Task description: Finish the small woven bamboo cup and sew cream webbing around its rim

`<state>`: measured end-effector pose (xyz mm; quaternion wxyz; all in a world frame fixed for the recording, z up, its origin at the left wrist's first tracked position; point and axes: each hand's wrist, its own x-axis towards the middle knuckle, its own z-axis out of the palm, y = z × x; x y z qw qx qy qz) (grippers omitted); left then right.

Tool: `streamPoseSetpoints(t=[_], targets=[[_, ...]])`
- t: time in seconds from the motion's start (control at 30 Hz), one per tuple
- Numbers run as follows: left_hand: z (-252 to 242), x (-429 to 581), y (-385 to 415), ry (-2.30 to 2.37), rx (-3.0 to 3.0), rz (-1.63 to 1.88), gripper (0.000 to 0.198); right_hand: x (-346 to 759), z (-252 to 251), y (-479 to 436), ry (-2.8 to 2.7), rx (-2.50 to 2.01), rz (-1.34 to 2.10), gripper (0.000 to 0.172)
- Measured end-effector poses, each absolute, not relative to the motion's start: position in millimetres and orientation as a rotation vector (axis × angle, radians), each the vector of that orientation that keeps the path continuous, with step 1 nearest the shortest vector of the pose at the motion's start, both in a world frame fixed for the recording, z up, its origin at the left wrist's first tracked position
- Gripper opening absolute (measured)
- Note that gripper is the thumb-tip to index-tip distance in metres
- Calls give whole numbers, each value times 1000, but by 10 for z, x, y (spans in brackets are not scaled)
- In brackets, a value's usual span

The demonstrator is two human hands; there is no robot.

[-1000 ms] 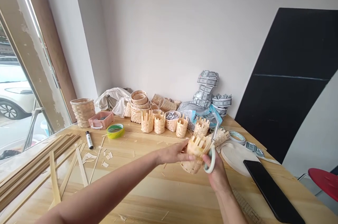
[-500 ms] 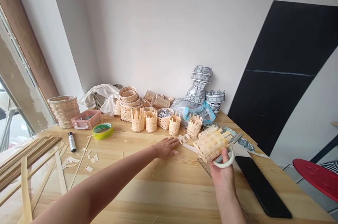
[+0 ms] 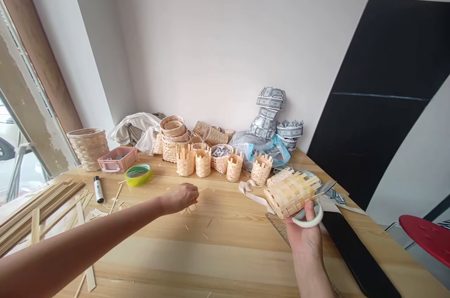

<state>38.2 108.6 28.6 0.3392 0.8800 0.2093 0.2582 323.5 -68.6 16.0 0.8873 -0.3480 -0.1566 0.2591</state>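
Left hand [image 3: 181, 197] outstretched, palm down, over bamboo scraps [image 3: 190, 208]

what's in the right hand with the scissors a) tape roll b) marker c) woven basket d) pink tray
c: the right hand grips the woven basket together with the scissors, whose blade sticks out past the basket.

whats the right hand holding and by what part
The right hand holds steel scissors with a pale looped handle by that handle, and also a woven pale bamboo basket by its lower edge.
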Motion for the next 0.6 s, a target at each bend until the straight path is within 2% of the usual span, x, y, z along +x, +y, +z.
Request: streamPoseSetpoints(t=[0.17, 0.33, 0.5, 0.6], targets=[[241, 878, 1242, 484, 2450, 684, 18, 3250, 145, -673, -297, -714, 550, 37], [71, 1394, 1318, 384, 2555, 629, 29, 3255, 140, -680, -294, -725, 549, 33], [39, 1229, 1263, 366, 2608, 669, 32, 3218, 166, -681, -277, -668, 569, 34], [102, 963, 1181, 380, 2674, 631, 23, 3217, 174, -674, -266, -645, 570, 34]])
